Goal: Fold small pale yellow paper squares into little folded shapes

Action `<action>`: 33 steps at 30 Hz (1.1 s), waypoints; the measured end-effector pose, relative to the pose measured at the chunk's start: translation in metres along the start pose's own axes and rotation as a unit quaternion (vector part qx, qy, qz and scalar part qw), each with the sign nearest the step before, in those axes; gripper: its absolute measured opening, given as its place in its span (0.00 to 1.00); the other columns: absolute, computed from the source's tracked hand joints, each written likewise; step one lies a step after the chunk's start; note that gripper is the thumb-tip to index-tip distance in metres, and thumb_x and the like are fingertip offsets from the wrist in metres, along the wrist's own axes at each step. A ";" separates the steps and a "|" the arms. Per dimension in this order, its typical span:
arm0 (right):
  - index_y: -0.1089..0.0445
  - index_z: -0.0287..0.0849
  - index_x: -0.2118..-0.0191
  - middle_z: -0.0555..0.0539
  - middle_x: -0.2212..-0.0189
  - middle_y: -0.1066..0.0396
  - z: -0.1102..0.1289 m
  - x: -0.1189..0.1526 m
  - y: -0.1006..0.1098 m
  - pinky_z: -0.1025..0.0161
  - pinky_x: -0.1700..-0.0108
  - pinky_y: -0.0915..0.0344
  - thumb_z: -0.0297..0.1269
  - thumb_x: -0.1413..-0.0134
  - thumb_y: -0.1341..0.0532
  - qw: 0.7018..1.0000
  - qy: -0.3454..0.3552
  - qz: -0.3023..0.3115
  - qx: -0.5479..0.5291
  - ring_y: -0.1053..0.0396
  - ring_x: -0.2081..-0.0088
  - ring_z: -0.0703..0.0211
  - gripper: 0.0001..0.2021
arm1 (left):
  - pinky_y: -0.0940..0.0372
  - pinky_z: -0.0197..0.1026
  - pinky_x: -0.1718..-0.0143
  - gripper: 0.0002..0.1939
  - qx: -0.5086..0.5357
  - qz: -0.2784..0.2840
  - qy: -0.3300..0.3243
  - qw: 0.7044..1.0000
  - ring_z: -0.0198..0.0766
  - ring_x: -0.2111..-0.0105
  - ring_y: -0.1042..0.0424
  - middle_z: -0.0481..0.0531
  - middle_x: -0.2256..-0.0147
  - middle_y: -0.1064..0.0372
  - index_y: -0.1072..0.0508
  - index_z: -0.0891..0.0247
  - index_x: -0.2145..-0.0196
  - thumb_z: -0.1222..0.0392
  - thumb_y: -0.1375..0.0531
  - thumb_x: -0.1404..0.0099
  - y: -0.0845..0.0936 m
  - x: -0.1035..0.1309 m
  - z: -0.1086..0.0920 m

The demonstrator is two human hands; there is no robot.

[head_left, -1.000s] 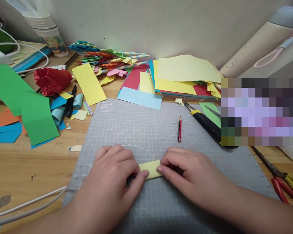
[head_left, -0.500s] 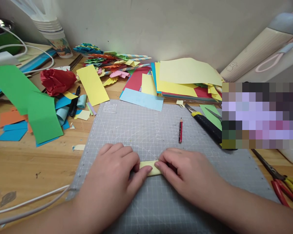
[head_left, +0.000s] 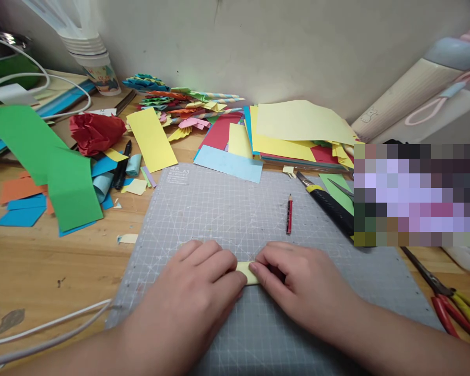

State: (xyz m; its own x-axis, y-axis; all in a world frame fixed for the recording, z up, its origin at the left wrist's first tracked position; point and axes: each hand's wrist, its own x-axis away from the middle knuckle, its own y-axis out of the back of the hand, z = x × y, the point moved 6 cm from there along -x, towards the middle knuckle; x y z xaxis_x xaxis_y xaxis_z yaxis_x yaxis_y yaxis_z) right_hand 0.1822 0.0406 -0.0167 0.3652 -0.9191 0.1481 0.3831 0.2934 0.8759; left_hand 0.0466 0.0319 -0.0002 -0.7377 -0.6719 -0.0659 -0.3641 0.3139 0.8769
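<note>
A narrow pale yellow paper strip (head_left: 246,272), apparently folded, lies on the grey cutting mat (head_left: 203,209). Over its left part my left hand (head_left: 203,282) is closed, with the thumb mostly tucked out of sight. My right hand (head_left: 297,271) pinches the other end, thumb on top and fingers curled behind. Only a short middle piece of the paper shows between the hands; both ends are covered. Beyond my right hand, a short red pencil (head_left: 289,214) rests on the mat.
A black and yellow box cutter (head_left: 331,209) and red-yellow scissors (head_left: 442,297) lie to the right. Coloured sheets (head_left: 297,122) and paper flowers (head_left: 180,104) sit along the wall. Green paper (head_left: 74,193), a red crumpled paper (head_left: 96,133) and a white cable (head_left: 55,329) are at left.
My left hand has shifted right along the paper strip, covering more of it, and its thumb has tucked down. My right hand keeps its pinch. The view has tilted slightly.
</note>
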 end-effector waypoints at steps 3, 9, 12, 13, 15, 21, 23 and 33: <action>0.36 0.43 0.73 0.52 0.76 0.32 0.000 -0.001 0.000 0.63 0.72 0.49 0.36 0.40 0.45 1.000 0.001 -0.004 0.006 0.36 0.74 0.61 0.11 | 0.43 0.47 0.65 0.08 -0.011 0.013 0.001 1.000 0.44 0.65 0.36 0.49 0.67 0.32 0.27 0.59 0.59 0.62 0.46 0.31 -0.002 0.000 0.001; 0.37 0.43 0.72 0.53 0.78 0.35 0.001 0.000 0.002 0.64 0.74 0.51 0.36 0.42 0.44 1.000 0.002 -0.022 -0.001 0.39 0.77 0.62 0.08 | 0.43 0.47 0.65 0.09 -0.010 0.014 0.013 1.000 0.44 0.66 0.36 0.49 0.67 0.32 0.26 0.58 0.61 0.62 0.47 0.31 -0.003 -0.001 0.005; 0.36 0.44 0.65 0.53 0.74 0.34 0.002 0.003 0.004 0.64 0.74 0.48 0.37 0.42 0.42 1.000 0.008 -0.020 -0.022 0.39 0.77 0.62 0.04 | 0.43 0.47 0.65 0.10 0.000 0.006 0.013 1.000 0.44 0.66 0.36 0.49 0.67 0.32 0.26 0.58 0.61 0.62 0.47 0.30 -0.003 0.000 0.004; 0.36 0.44 0.63 0.52 0.71 0.33 0.003 0.004 0.004 0.64 0.73 0.47 0.38 0.42 0.42 0.999 0.018 -0.016 -0.024 0.38 0.76 0.62 0.05 | 0.43 0.47 0.64 0.10 0.007 0.004 0.014 1.000 0.44 0.65 0.36 0.49 0.66 0.32 0.26 0.58 0.61 0.62 0.48 0.30 -0.003 0.000 0.004; 0.37 0.45 0.61 0.51 0.67 0.33 0.004 0.005 0.003 0.63 0.71 0.45 0.38 0.43 0.41 0.999 0.031 -0.008 -0.020 0.36 0.72 0.59 0.06 | 0.43 0.47 0.64 0.10 0.027 0.003 0.028 0.999 0.43 0.65 0.36 0.49 0.66 0.33 0.27 0.58 0.63 0.61 0.48 0.30 -0.003 0.000 0.006; 0.37 0.45 0.61 0.51 0.66 0.33 0.003 0.004 0.001 0.62 0.70 0.45 0.35 0.43 0.39 0.999 0.026 0.010 -0.015 0.35 0.71 0.59 0.06 | 0.43 0.51 0.59 0.04 0.034 -0.029 0.120 0.992 0.46 0.59 0.38 0.50 0.61 0.37 0.32 0.60 0.61 0.62 0.42 0.35 0.001 0.000 0.016; 0.36 0.45 0.61 0.51 0.65 0.33 0.003 0.004 0.001 0.62 0.70 0.45 0.35 0.44 0.39 0.999 0.026 0.016 -0.017 0.36 0.71 0.59 0.06 | 0.43 0.53 0.57 0.06 0.029 -0.031 0.124 0.991 0.47 0.57 0.39 0.52 0.59 0.38 0.34 0.60 0.61 0.63 0.41 0.37 0.001 0.000 0.017; 0.36 0.43 0.66 0.52 0.68 0.35 0.006 0.007 0.003 0.64 0.69 0.46 0.30 0.46 0.39 0.996 0.057 0.037 -0.057 0.38 0.69 0.61 0.04 | 0.42 0.51 0.59 0.04 0.061 0.024 0.095 0.993 0.46 0.60 0.39 0.50 0.61 0.38 0.35 0.60 0.65 0.64 0.41 0.37 -0.007 -0.001 0.011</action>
State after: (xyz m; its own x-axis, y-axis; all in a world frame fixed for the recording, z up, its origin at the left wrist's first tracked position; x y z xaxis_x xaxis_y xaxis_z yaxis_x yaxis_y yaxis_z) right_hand 0.1801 0.0336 -0.0105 0.4869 -0.8603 0.1512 0.4436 0.3926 0.8057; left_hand 0.0437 0.0384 -0.0115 -0.6394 -0.7652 0.0750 -0.4071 0.4196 0.8113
